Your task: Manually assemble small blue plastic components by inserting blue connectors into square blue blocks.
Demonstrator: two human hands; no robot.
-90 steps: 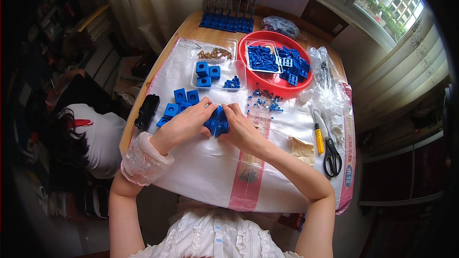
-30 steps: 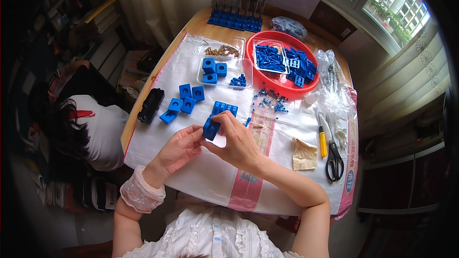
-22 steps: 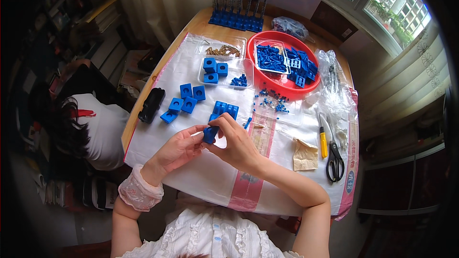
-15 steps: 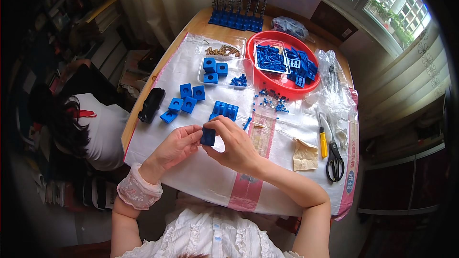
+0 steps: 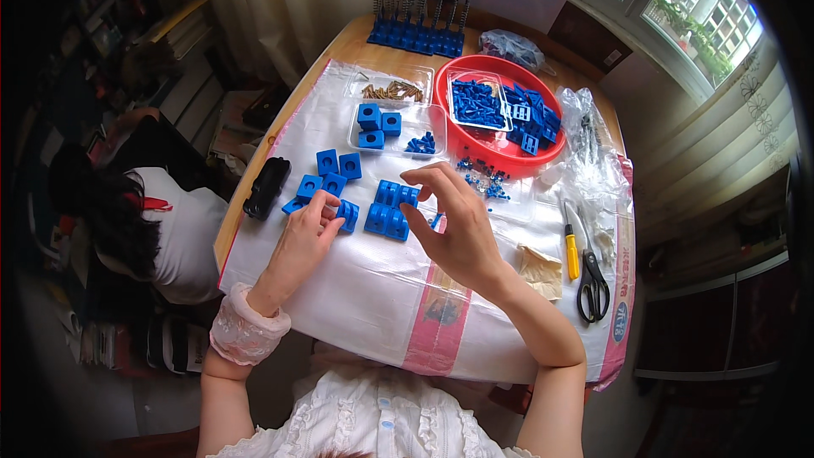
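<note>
My left hand (image 5: 298,242) is over the table's left-middle, its thumb and fingers closed at the left edge of a blue plastic block (image 5: 348,215). My right hand (image 5: 462,233) is empty, with thumb and curved fingers apart. It hovers just right of a tight cluster of blue blocks (image 5: 390,210) with rounded ridges. Beyond my left hand lie several loose blue blocks (image 5: 327,161) with round holes, some partly hidden by my fingers. A small blue stick-like part (image 5: 436,220) lies next to my right thumb.
Clear trays hold brass-coloured pins (image 5: 393,91) and blue blocks (image 5: 369,116). A red basin (image 5: 555,153) holds blue parts. Small pieces (image 5: 487,178) lie scattered before it. A yellow-handled knife (image 5: 572,254), scissors (image 5: 593,293) and a black case (image 5: 267,187) lie around. Someone sits at left.
My hands have parted. The left has moved left and forward with the blue block; the right has let go, opened and moved right, uncovering the clustered blocks.
</note>
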